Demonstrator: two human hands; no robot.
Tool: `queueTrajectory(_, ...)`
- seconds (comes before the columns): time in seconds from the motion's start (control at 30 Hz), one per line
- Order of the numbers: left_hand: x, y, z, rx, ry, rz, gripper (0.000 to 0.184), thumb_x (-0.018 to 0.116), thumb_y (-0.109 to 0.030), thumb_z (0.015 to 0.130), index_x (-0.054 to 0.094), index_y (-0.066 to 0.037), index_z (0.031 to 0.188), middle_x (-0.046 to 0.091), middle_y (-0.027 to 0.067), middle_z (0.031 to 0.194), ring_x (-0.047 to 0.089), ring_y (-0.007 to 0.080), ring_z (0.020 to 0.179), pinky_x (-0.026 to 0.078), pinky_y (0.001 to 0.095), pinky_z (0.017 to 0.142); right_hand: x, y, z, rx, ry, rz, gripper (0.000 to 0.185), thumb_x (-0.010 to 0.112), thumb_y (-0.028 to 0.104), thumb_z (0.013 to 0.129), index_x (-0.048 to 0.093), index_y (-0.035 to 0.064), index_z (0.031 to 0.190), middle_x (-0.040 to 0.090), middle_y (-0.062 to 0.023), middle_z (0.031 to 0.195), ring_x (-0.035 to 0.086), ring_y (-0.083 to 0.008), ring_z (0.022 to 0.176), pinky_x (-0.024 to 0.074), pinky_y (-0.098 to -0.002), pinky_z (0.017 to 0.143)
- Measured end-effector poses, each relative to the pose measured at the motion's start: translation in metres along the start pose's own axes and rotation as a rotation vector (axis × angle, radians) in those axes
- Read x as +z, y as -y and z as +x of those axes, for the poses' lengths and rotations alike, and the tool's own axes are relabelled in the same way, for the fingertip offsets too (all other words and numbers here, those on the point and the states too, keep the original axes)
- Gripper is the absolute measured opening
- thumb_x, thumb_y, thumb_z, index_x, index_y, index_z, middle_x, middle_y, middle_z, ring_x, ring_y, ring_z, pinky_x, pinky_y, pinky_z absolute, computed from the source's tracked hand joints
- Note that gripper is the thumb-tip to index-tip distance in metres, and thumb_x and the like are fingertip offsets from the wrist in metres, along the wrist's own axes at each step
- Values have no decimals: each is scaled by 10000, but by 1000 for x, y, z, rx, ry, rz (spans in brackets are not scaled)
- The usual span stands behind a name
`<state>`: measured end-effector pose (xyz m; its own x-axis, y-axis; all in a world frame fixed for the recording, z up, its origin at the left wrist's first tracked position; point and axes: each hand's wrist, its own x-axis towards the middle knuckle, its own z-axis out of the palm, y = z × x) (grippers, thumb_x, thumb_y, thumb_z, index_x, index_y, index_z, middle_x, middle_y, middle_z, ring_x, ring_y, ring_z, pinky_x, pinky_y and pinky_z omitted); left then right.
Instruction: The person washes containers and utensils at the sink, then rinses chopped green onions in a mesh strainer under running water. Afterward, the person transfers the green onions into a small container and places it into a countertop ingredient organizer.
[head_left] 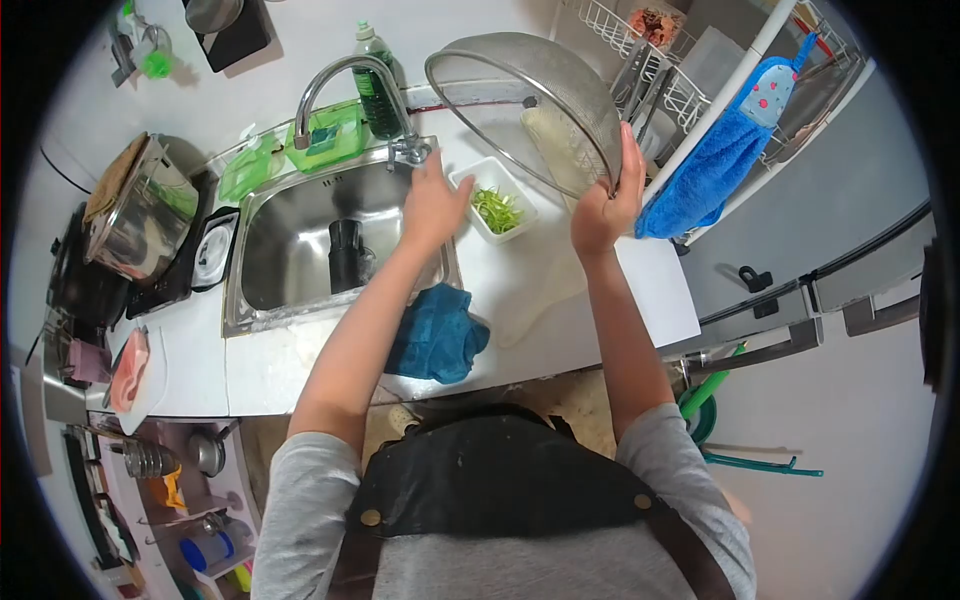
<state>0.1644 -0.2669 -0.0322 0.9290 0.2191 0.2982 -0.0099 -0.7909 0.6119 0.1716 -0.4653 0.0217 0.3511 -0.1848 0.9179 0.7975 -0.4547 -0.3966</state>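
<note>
My right hand (610,205) grips the rim of a large metal mesh strainer (530,60), which is tilted on its side above the back of the counter. My left hand (436,205) reaches to the base of the chrome faucet (345,62), thumb and fingers apart; whether a fingertip touches the handle I cannot tell. Just right of it stands a white square container (512,232) with sliced green vegetable (495,210) inside. A pale, long item (550,140) shows behind the strainer, partly hidden by it.
A steel sink (285,235) holds a black cylinder (345,255). A blue cloth (440,335) lies at the counter's front edge. A green soap bottle (375,90) stands behind the faucet. On the right, a dish rack (690,100) has a blue towel (710,160) hanging from it.
</note>
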Motion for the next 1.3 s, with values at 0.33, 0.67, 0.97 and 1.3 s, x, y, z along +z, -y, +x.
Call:
queueTrajectory(0.33,-81,52,-48,-386,5,-229,531,603,-135,787,410,110,1218,643,194,693,643,258,515,528,368,495,21,8,5,348,51,103,712,364,-154,666,445,39,1347,505,-162,1267,502,-298,1169,381,-352,990)
queueTrajectory(0.67,-267,80,-280,-818,-335,-269,513,493,-29,808,418,29,1312,614,91,651,530,118,434,409,248,375,154,9,-134,1773,589,884,509,473,11,694,423,26,1201,462,-182,1159,523,-411,1012,435,-745,712)
queueTrajectory(0.97,-370,105,-474,-1004,-502,-241,617,509,-24,785,341,-19,1380,606,156,597,617,218,482,504,340,484,231,36,-206,1490,754,447,476,445,151,869,403,-1,1319,398,-195,1374,445,-455,1182,385,-706,911)
queueTrajectory(1.3,-506,173,-632,-1093,-710,-432,651,554,-44,800,285,-20,1393,612,118,627,623,199,505,515,310,478,232,383,-252,552,698,688,431,588,134,832,522,-21,1229,545,-130,1238,538,-228,1090,424,-359,957)
